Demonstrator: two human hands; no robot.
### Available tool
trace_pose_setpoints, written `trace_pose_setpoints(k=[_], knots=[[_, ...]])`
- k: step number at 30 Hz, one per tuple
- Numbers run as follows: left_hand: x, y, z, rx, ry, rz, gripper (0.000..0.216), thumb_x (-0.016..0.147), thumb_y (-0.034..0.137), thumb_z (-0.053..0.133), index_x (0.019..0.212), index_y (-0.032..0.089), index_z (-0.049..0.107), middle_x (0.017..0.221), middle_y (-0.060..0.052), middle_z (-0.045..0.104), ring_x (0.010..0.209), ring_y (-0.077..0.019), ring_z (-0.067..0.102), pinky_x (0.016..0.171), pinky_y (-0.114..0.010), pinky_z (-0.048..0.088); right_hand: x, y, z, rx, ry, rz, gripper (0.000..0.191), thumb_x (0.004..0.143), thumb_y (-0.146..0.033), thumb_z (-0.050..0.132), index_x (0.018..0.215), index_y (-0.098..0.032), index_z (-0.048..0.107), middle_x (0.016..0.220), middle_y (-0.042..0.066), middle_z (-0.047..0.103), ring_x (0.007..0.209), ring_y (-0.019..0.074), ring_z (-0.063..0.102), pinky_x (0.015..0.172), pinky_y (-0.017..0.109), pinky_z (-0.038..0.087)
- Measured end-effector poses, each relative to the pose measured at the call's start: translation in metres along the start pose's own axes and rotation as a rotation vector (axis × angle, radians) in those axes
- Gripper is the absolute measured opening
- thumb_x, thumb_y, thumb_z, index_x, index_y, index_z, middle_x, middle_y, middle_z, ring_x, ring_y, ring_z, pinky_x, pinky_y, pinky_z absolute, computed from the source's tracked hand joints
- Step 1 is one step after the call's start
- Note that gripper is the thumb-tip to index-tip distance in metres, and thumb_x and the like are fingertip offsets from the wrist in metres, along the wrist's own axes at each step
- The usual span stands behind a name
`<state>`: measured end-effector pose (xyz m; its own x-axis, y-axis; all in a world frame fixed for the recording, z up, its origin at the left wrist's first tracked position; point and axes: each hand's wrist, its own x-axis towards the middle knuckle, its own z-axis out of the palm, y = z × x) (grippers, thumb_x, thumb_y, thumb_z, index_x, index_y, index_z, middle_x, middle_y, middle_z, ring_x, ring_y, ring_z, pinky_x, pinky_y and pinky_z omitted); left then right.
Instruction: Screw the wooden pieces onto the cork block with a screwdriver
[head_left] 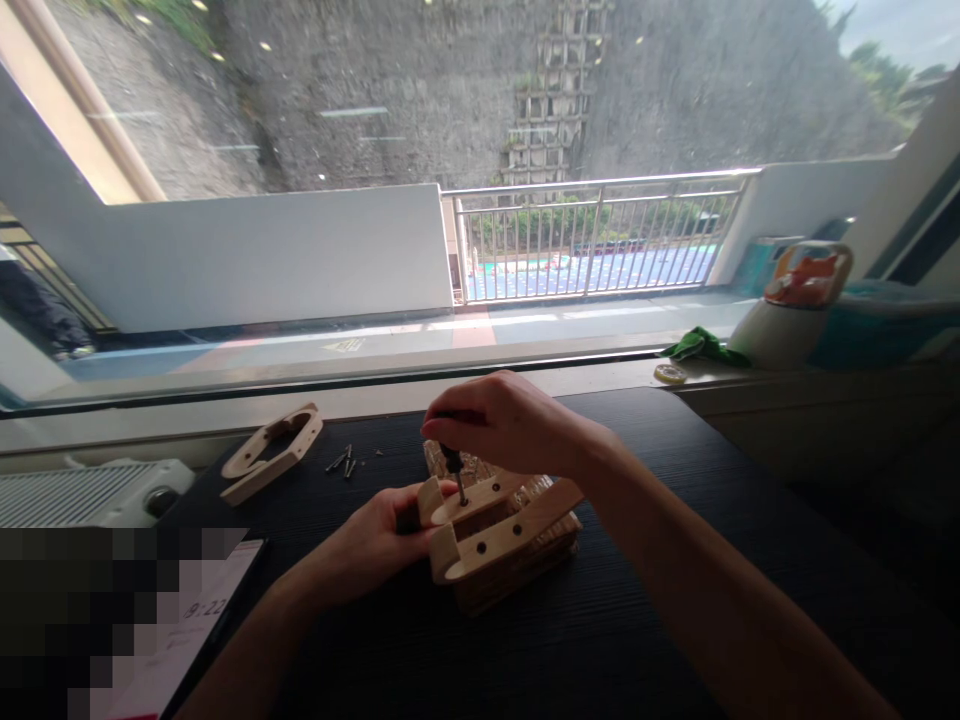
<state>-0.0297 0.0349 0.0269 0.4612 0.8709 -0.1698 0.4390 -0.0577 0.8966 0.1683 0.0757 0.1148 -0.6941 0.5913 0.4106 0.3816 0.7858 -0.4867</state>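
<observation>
My right hand (pixel 487 418) is wrapped around the dark handle of a screwdriver (pixel 454 464), which points down. Its tip meets a screw hole in a pale wooden frame piece (pixel 499 535) that has several dark holes. With fingers closed on the left end of that wooden piece, my left hand (pixel 394 520) steadies it. Beneath the wood lies a block in clear bubble wrap (pixel 525 580). Part of the wooden piece's far side is hidden by my right hand and forearm.
Another wooden frame piece (pixel 300 440) rests at the table's back left, beside several loose screws (pixel 345 460). A tablet or sheet showing digits (pixel 217 600) lies front left. On the windowsill are a green cloth (pixel 701 346), a tape roll (pixel 670 373) and a white container (pixel 780 325).
</observation>
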Motion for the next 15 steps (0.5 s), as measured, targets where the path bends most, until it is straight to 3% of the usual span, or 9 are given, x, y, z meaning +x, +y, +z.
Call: trace_pose_setpoints(k=[8,15], knots=[[-0.0002,0.0036,0.0004,-0.023,-0.018,-0.001,0.052,0.079,0.037,0.061,0.125,0.016,0.051,0.111,-0.004,0.065,0.106,-0.0243,0.056,0.088,-0.028,0.045,0.0003,-0.0006,0.0037,-0.048,0.077,0.001,0.023,0.082,-0.032,0.053,0.078,-0.015,0.068,0.055,-0.004,0.050,0.050,0.0050,0.037,0.050,0.021,0.024],[-0.0010,0.0031,-0.0001,-0.012,-0.008,0.006,0.049,0.078,0.039,0.061,0.121,0.016,0.054,0.110,-0.004,0.065,0.106,-0.0258,0.056,0.088,-0.030,0.045,0.0008,-0.0015,0.0034,-0.053,0.056,-0.081,0.021,0.085,-0.027,0.050,0.088,-0.015,0.067,0.066,-0.001,0.058,0.057,0.0064,0.043,0.054,0.021,0.026]])
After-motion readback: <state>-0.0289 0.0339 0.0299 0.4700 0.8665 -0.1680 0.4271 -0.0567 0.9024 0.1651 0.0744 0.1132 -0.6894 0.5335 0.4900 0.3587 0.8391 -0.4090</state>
